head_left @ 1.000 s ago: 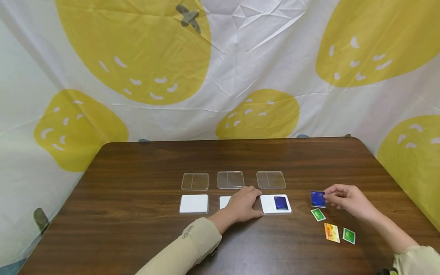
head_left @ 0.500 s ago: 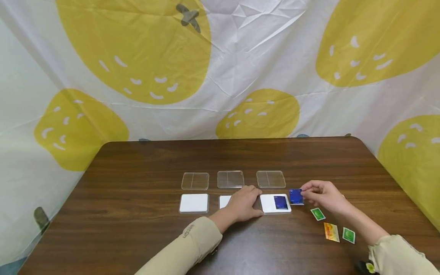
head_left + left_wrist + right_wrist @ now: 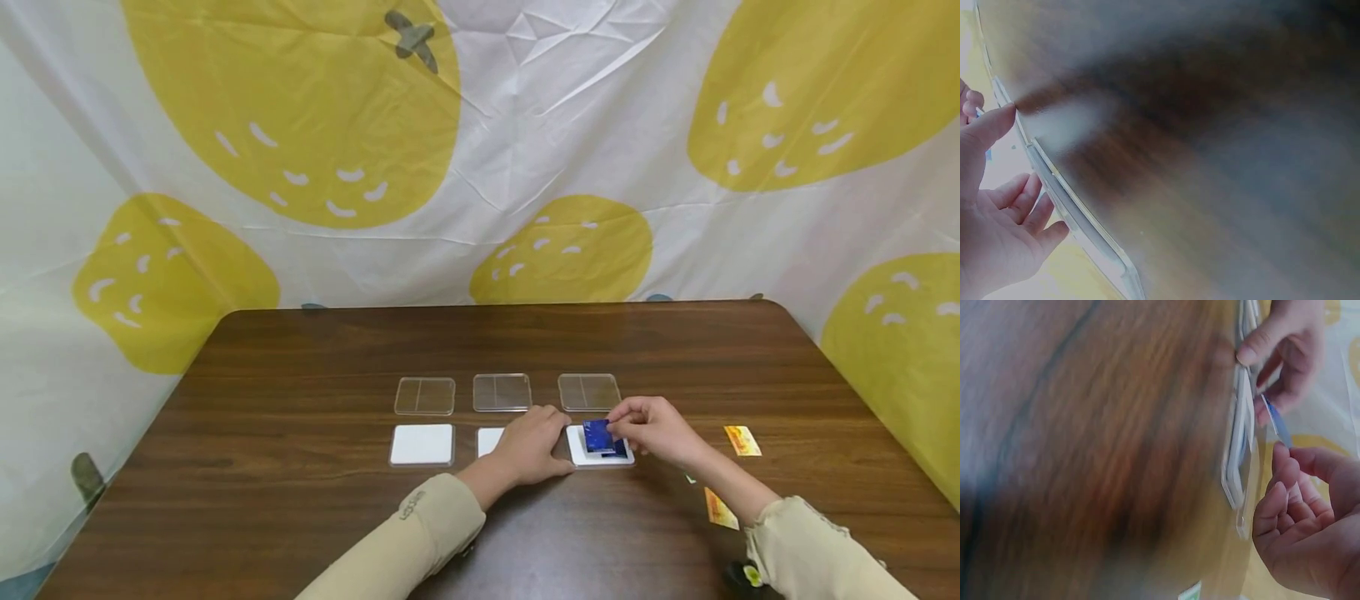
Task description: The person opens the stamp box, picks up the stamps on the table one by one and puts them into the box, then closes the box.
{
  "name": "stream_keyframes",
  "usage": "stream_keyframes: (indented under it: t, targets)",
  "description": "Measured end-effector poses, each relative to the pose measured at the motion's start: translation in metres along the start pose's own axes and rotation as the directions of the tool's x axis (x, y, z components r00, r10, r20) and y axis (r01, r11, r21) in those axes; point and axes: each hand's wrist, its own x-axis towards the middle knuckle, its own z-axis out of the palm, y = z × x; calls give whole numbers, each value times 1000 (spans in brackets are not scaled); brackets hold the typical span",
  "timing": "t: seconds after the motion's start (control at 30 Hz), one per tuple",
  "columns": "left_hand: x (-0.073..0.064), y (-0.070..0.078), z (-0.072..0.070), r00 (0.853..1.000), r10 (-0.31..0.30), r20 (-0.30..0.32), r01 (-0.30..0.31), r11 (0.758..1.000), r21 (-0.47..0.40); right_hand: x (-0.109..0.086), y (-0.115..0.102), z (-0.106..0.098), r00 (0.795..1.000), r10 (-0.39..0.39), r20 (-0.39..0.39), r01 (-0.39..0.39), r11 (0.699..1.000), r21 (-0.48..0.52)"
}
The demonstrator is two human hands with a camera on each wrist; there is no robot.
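Over the rightmost case, a clear plastic rectangle lined in white (image 3: 576,448), the right hand (image 3: 654,429) pinches a small dark blue square card (image 3: 597,436) by its right edge, thumb and forefinger closed narrowly on it and the other fingers curled in behind. The card is tilted and apart from the case (the right wrist view shows the gap), and it partly covers a second dark blue card (image 3: 617,455) lying on the white lining. At the left end of the rightmost case, the left hand (image 3: 527,446) grips it with thumb and forefinger wide apart, the thumb at the near corner and the forefinger at the far one. That same hand covers much of the middle white-lined case (image 3: 489,440), just left of the rightmost case; a third white-lined case (image 3: 422,445) lies farther left. Behind the rightmost case is a clear plastic lid (image 3: 589,392), with two more lids in line to its left. To the right of the rightmost case, well apart, two orange-and-yellow cards (image 3: 742,441) lie on the dark brown wooden table (image 3: 300,500), and a sliver of a green card (image 3: 691,479) shows beside the right forearm.
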Motion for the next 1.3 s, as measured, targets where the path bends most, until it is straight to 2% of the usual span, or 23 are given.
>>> stream_keyframes:
  t: [0.23, 0.47, 0.73, 1.07, 1.3]
  targets:
    - [0, 1, 0, 1000, 1, -5, -1, 1000, 2, 4, 1, 14, 999, -27, -34, 25, 998, -49]
    - [0, 1, -1, 1000, 3, 0, -3, 1000, -2, 5, -1, 20, 997, -21, -73, 11, 989, -145]
    - [0, 0, 1, 1000, -7, 2, 7, 1000, -4, 5, -6, 25, 984, -98, -150, 47, 950, -309]
    - [0, 1, 0, 1000, -1, -4, 1, 1000, -3, 2, -9, 32, 961, -167, -222, 60, 906, -420]
    - [-1, 1, -2, 1000, -2, -2, 2, 1000, -1, 4, -7, 36, 950, -186, -251, 50, 883, -466]
